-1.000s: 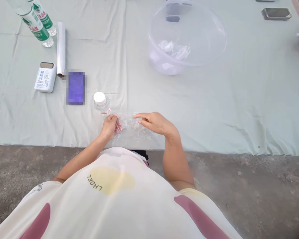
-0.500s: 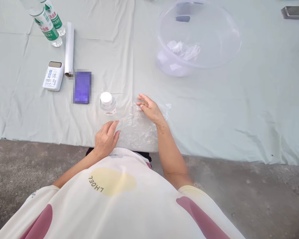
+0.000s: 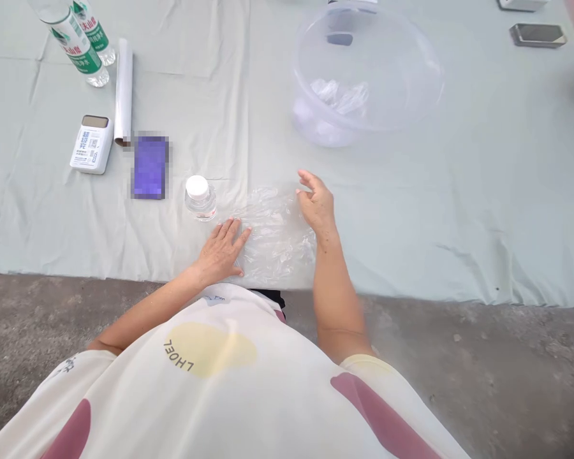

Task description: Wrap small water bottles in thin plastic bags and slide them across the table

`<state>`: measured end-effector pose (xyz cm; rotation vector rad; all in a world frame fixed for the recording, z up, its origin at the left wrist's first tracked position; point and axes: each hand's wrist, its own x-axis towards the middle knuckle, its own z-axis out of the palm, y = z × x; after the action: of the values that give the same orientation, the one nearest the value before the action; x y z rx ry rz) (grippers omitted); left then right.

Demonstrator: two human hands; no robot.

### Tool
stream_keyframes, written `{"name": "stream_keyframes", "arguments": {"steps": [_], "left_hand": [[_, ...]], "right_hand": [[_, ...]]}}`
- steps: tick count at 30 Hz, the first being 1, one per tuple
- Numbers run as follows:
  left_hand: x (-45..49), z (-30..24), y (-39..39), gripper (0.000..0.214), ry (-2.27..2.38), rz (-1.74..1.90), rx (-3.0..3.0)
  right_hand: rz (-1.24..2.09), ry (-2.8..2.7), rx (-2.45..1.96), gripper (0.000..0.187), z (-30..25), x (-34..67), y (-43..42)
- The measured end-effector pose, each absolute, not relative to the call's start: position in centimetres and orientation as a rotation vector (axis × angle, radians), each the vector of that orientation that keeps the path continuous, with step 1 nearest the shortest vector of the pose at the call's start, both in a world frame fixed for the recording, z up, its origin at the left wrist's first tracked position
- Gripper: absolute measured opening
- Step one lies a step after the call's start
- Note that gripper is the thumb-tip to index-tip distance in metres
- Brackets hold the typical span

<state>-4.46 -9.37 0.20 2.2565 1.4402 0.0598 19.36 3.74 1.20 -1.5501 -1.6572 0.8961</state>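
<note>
A thin sheet of clear plastic film [image 3: 275, 239] lies crinkled on the cloth in front of me. My left hand [image 3: 221, 250] rests palm down with spread fingers on the film's left side. At the film's right edge is my right hand [image 3: 318, 203], its fingers loosely bent and apart, with nothing visible in them. I cannot tell whether that hand touches the film. A small clear jar with a white cap [image 3: 200, 199] stands upright just beyond my left fingertips.
Left of the jar lie a blurred purple rectangle [image 3: 150, 167], a white boxy device [image 3: 92, 145] and a white roll [image 3: 124, 92]. Two water bottles [image 3: 79, 54] stand behind. A translucent basin [image 3: 397, 121] holds crumpled plastic. A dark rectangular object [image 3: 538, 35] lies far right.
My right hand has moved right to the film's edge. My left hand has moved right and spread its fingers flat on the film, which lies more spread out. The view has shifted slightly right.
</note>
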Motion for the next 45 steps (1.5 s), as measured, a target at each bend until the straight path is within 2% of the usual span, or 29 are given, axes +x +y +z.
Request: {"name": "stream_keyframes", "arguments": {"steps": [4,6,9,12,19,22,25,29,30,33,35,39,45], "left_hand": [[-4.5,0.7,-9.3,0.115,1.473,-0.018,2.243],[-4.4,1.1,-9.1,0.117,1.490,-0.053,2.228],[-4.4,1.3,-8.8,0.120,1.517,-0.072,2.212],[-4.6,1.3,-8.8,0.122,1.562,-0.077,2.200],[-4.5,0.8,-8.8,0.128,1.588,-0.005,2.145],[-4.4,0.6,-9.0,0.127,1.567,0.025,2.146],[-4.3,0.4,-9.0,0.126,1.571,0.035,2.145],[-4.2,0.2,-8.8,0.133,1.580,0.068,2.128],[-4.2,0.1,-8.8,0.134,1.573,0.072,2.133],[-4.4,-0.3,-8.7,0.131,1.532,0.079,2.150],[-4.6,-0.5,-8.7,0.129,1.530,0.108,2.134],[-4.7,-0.7,-8.8,0.136,1.543,0.165,2.132],[-5.0,-0.4,-8.8,0.142,1.528,0.171,2.108]], "right_hand": [[0.739,-1.650,-1.468,0.031,3.9,20.6,-1.0],[0.868,-1.927,-1.285,0.026,4.3,19.9,-4.1],[0.943,-2.393,-1.134,0.030,3.0,19.6,-7.7],[0.793,-2.499,-1.381,0.033,1.2,22.4,-9.4],[0.570,-2.022,-2.371,0.039,2.5,31.7,-9.6],[0.463,-1.842,-2.206,0.040,3.9,28.2,-7.6],[0.693,-1.901,-1.661,0.051,4.3,19.6,-5.3],[1.127,-2.108,-1.141,0.080,3.4,7.6,-2.8],[1.178,-2.080,-1.107,0.080,3.0,5.4,-2.1],[1.276,-1.940,-1.157,0.067,2.3,1.8,-0.3],[1.283,-1.788,-1.208,0.062,2.5,1.9,0.5],[1.375,-1.486,-1.109,0.066,4.4,6.9,-0.4],[1.968,-1.340,-1.302,0.066,5.7,18.6,-6.3]]}}
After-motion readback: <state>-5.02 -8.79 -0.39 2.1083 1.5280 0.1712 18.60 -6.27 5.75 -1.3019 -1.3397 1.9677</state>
